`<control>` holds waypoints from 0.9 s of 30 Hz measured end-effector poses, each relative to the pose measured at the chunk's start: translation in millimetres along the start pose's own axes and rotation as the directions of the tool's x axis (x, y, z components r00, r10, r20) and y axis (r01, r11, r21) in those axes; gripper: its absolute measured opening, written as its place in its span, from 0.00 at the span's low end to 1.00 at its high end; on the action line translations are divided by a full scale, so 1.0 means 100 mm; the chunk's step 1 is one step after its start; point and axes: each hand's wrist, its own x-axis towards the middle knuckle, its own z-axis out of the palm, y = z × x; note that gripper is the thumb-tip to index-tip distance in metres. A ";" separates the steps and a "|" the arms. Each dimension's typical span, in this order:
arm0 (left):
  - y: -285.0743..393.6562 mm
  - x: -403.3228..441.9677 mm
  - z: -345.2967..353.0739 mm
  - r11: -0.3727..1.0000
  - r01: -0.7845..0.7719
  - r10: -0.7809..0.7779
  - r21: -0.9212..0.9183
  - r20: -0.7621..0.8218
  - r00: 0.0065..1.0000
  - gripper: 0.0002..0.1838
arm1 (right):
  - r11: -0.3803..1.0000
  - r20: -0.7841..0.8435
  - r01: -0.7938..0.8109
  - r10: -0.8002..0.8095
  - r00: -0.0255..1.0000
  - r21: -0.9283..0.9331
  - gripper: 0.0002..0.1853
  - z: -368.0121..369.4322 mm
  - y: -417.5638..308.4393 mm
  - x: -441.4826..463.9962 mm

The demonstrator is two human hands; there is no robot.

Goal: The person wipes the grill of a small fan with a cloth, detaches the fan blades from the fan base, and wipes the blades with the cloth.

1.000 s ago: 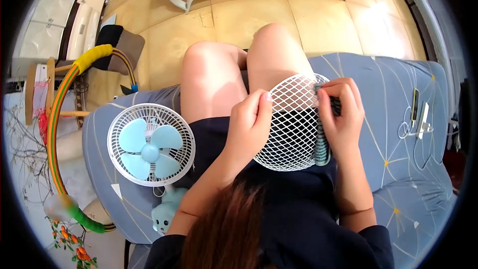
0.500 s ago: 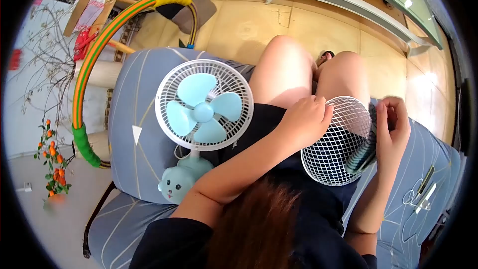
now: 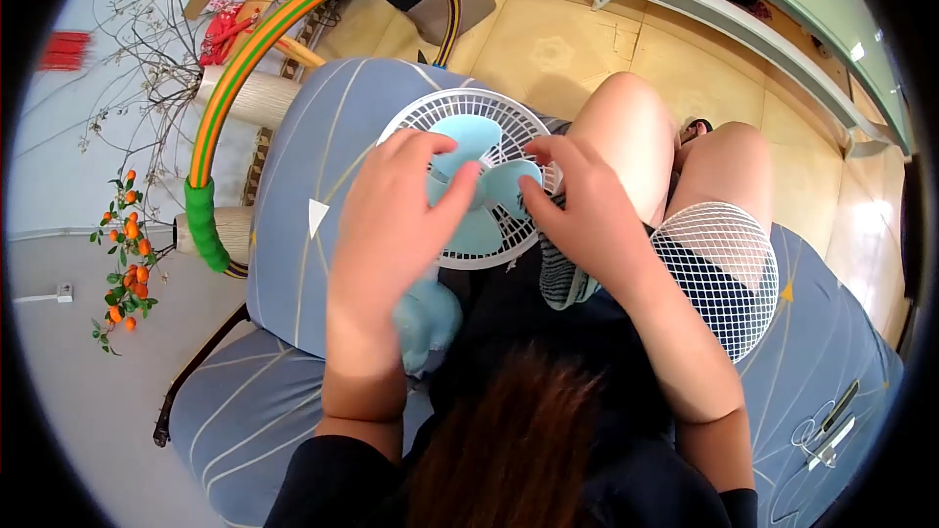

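Tiled floor [image 3: 548, 39], pale yellow, with one table [image 3: 841, 29] beyond the sofa's front edge. Sofa [image 3: 303, 137]: one, blue-grey, line pattern. Hoop [image 3: 245, 68]: one, striped, yellow and green wraps, upright at the sofa's left edge. Orange fruits [image 3: 137, 279]: on a branch, left of the sofa.

Fan [image 3: 494, 186]: one, near the sofa's left front corner, blades [image 3: 469, 232] pale blue, exposed, face up; base [image 3: 427, 323] pale blue, blurred, partly behind the left wrist. Guard [image 3: 719, 274]: one, white mesh, on the right thigh, well apart from the fan. Cable [image 3: 804, 433]: white, near the sofa's right edge.

Left hand [image 3: 401, 181]: over the fan, thumb and fingers parted, holding nothing visible; blade contact cannot be told. Right hand [image 3: 592, 196]: at the fan's right rim, loosely curled on a striped cloth [image 3: 559, 274], thumb and forefinger apart; lower fingers hidden.
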 end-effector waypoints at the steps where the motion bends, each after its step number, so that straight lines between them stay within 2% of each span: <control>1: -0.11 -0.02 0.02 0.997 -0.012 0.013 0.070 -0.010 1.000 0.14 | 0.999 -0.020 0.030 -0.031 0.999 -0.033 0.17 0.09 0.08 -0.03; 2: -0.23 -0.03 0.06 0.990 -0.024 0.027 0.139 -0.018 0.999 0.16 | 0.996 -0.040 0.059 -0.061 0.997 -0.067 0.18 0.15 0.14 -0.06; 3: -0.37 -0.05 0.10 0.973 -0.107 0.113 0.204 -0.020 0.993 0.22 | 0.996 -0.008 0.032 -0.033 0.999 -0.087 0.21 0.18 0.17 -0.08; 6: -0.49 -0.11 0.22 0.996 -0.023 0.024 0.088 -0.009 1.000 0.26 | 0.997 -0.005 0.014 -0.014 1.000 -0.080 0.23 0.24 0.23 -0.11; 9: -0.50 -0.09 0.28 0.986 0.143 -0.141 -0.090 0.026 0.990 0.29 | 0.997 0.023 -0.021 0.022 0.999 -0.069 0.24 0.30 0.27 -0.11; 12: -0.46 -0.02 0.22 0.989 0.120 -0.112 -0.085 0.095 0.989 0.31 | 0.999 0.039 -0.037 0.038 0.998 -0.033 0.25 0.33 0.38 -0.07; 15: -0.51 0.00 0.30 0.974 -0.049 0.033 0.219 0.075 0.997 0.34 | 0.976 0.182 -0.212 0.201 0.963 0.042 0.21 0.29 0.42 -0.02; 18: -0.49 0.03 0.31 0.989 -0.044 0.034 0.139 0.070 0.997 0.34 | 0.955 0.226 -0.286 0.262 0.938 0.079 0.18 0.23 0.37 0.01; 21: -0.52 0.05 0.31 0.972 -0.091 0.058 0.216 0.154 0.986 0.32 | 0.959 0.208 -0.270 0.247 0.946 0.090 0.18 0.26 0.43 -0.01; 24: -0.55 0.04 0.34 0.974 -0.127 0.107 0.190 0.113 0.988 0.29 | 0.945 0.229 -0.310 0.280 0.932 0.107 0.19 0.22 0.40 0.02; 27: -0.59 0.04 0.32 0.982 -0.090 0.063 0.164 0.165 0.984 0.27 | 0.944 0.189 -0.289 0.258 0.948 0.160 0.21 0.26 0.43 0.01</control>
